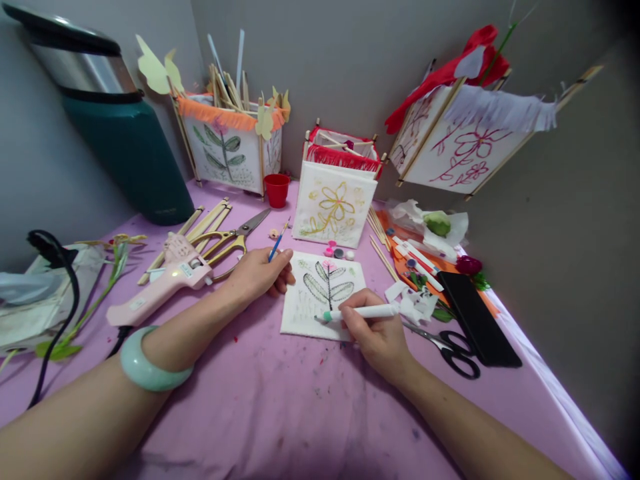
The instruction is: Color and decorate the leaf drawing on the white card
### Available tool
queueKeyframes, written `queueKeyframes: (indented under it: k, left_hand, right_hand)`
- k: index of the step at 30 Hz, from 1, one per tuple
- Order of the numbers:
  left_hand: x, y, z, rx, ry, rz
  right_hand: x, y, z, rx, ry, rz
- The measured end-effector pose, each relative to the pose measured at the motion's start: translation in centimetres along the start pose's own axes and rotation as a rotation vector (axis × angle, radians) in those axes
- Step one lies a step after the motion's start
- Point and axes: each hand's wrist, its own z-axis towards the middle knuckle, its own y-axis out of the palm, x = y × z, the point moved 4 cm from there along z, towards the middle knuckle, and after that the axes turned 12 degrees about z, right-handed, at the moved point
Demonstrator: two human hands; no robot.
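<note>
My right hand (376, 335) is closed round a white marker with a green collar (361, 313). The marker's tip is at the lower middle of a white square panel (293, 317), by the stem of a drawn plant with green leaves and a pink flower. At the panel's upper left edge, my left hand (263, 272) grips a thin blue paintbrush (279, 241), which points upward between thumb and finger. Its other fingers curl beside the panel's edge. Small paint pots (339, 253) stand just behind the panel.
Left lie a pink glue gun (160, 287), gold-handled scissors (235, 241) and a teal bottle (125, 147). A red cup (277, 191), yellow-flower panel (335, 207) and decorated lanterns (225, 153) stand behind. Black-handled scissors (453, 350) and a black phone (477, 320) lie right.
</note>
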Motion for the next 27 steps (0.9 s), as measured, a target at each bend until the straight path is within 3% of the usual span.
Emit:
queueKeyframes:
  k: [8, 15, 27]
  left_hand:
    - [0.23, 0.02, -0.19, 0.003, 0.000, 0.018]
    - [0.37, 0.03, -0.26, -0.001, 0.000, 0.012]
    - [0.51, -0.02, -0.31, 0.007, -0.024, 0.023]
  right_hand:
    - [-0.18, 0.33, 0.05, -0.048, -0.031, -0.055]
    - [-0.03, -0.59, 0.15, 0.103, -0.011, 0.000]
    - [-0.03, -0.24, 0.06, -0.012, 0.048, -0.006]
